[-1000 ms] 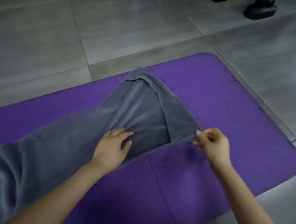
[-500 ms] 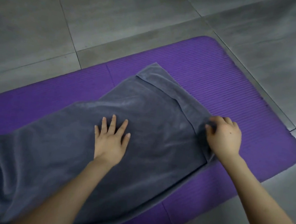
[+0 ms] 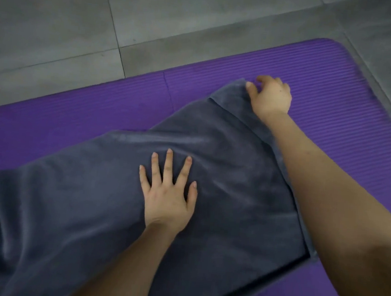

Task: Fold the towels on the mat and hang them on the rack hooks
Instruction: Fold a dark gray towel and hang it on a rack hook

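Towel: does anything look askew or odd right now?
Yes. The grey towel lies diagonally on the purple mat, its lower layer peeking past the upper one along the right end, so the edges do not line up. Its left part is bunched and wrinkled. The right hand grips the far corner.

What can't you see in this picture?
Rack hooks: outside the head view.
The gray towel, left end: cut off by the head view's left and bottom edges.
Its right edge: partly behind the right arm.
Its far corner tip: partly covered by the right hand and its fingers.
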